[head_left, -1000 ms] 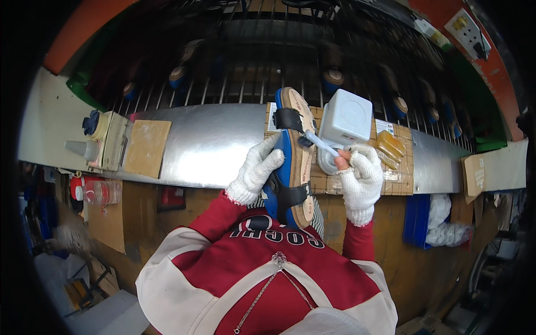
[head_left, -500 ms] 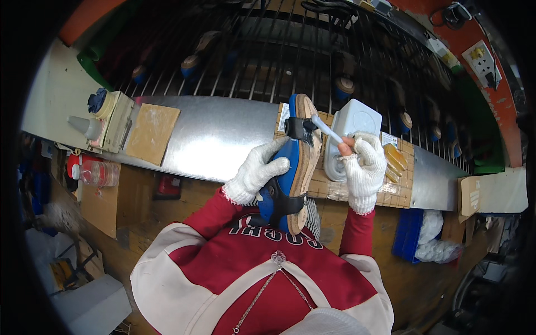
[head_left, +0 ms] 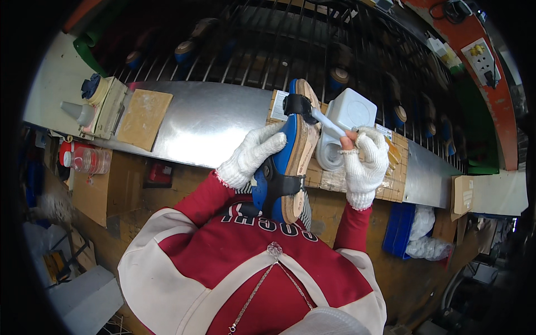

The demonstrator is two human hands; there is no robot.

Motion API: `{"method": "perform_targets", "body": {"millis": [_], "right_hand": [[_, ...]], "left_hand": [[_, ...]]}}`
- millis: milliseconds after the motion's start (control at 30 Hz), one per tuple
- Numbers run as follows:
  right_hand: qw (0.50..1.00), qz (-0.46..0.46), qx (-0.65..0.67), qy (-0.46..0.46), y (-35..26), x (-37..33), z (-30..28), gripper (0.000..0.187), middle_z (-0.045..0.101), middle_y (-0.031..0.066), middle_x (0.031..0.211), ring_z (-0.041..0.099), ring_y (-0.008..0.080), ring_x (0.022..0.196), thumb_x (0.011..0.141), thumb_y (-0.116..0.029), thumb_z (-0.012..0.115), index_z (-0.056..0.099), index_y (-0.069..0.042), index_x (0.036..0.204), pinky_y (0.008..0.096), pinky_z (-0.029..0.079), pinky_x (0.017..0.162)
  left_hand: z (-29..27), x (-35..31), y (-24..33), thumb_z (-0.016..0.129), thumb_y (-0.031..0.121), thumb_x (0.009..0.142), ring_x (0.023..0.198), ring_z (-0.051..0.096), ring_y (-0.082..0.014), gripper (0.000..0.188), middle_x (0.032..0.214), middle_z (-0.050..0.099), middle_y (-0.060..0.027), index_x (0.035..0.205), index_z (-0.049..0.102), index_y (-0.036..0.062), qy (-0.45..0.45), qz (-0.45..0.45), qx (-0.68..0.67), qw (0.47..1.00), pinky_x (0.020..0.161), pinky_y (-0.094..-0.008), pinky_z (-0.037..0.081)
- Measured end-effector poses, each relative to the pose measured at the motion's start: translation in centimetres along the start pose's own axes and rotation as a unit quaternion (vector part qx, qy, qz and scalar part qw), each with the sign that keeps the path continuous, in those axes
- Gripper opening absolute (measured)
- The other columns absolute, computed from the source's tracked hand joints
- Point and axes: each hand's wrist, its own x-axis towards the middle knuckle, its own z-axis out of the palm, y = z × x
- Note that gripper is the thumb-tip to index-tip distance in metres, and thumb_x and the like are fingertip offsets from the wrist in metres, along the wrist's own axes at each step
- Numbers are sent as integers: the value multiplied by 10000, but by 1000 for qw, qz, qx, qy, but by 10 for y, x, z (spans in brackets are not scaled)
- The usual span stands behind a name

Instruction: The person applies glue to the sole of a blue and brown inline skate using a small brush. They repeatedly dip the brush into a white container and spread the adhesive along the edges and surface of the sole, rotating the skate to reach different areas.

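Note:
My left hand (head_left: 249,156), in a white knit glove, grips a sandal (head_left: 300,159) on a blue shoe last (head_left: 285,146) by its left side. The sandal is held upright on end, its tan sole facing right, with two black straps (head_left: 283,186) across the last. A slim white brush (head_left: 328,122) is pinched in my gloved right hand (head_left: 365,164), bare fingertips showing on the handle. The brush's far end meets the sandal by the upper strap; its bristles cannot be made out. Just behind my right hand stands a white plastic container (head_left: 353,107) with a round opening.
A metal ledge (head_left: 212,111) carries a tan board (head_left: 144,120) at left and a cardboard sheet (head_left: 399,187) under the container. Yellowish blocks (head_left: 394,156) lie right of it. Beyond runs a rod rack (head_left: 251,72) with more lasts. A clear bottle (head_left: 92,160) is at left.
The view has shifted slightly, so the bench sits higher and further left. The sandal is tilted a little differently, and the brush tip stays beside the upper strap.

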Motion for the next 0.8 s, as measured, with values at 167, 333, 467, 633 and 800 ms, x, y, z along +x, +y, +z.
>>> {"method": "perform_targets", "body": {"millis": [167,333,467,633,800], "right_hand": [[1000,-4,20,-9,-3,-9,1,198,674,74,948,581,229,879,746,-139,846,772,-55,910,344,432,785],[1000,-12,12,-18,-4,-27,3,216,677,80,903,592,258,878,721,-131,852,767,-69,909,367,430,801],[1000,-16,-3,-26,-8,-38,0,224,678,75,904,593,260,880,703,-129,858,761,-73,897,375,420,816],[999,-24,-12,-38,-15,-47,-5,222,673,66,903,591,262,864,693,-122,859,759,-79,887,375,411,816],[999,-19,-6,-49,-21,-53,-10,211,668,61,903,586,259,847,699,-120,857,760,-79,882,368,413,811]], "left_hand": [[0,-1,2,629,540,953,1146,621,-148,764,1297,631,-108,1444,467,-23,15,5,-5,1000,1003,-305,503],[0,-2,5,614,534,966,1114,632,-139,714,1269,648,-104,1414,508,-11,36,1,-8,999,979,-300,517],[3,-2,8,623,484,978,1091,641,-144,659,1222,665,-103,1373,537,-37,57,19,-7,998,971,-294,518],[0,0,8,622,465,985,1088,643,-148,645,1206,670,-113,1365,543,-51,71,34,1,997,971,-291,516],[-8,2,6,625,453,986,1103,641,-156,649,1231,660,-125,1386,526,-48,80,37,8,996,982,-300,512]]}}
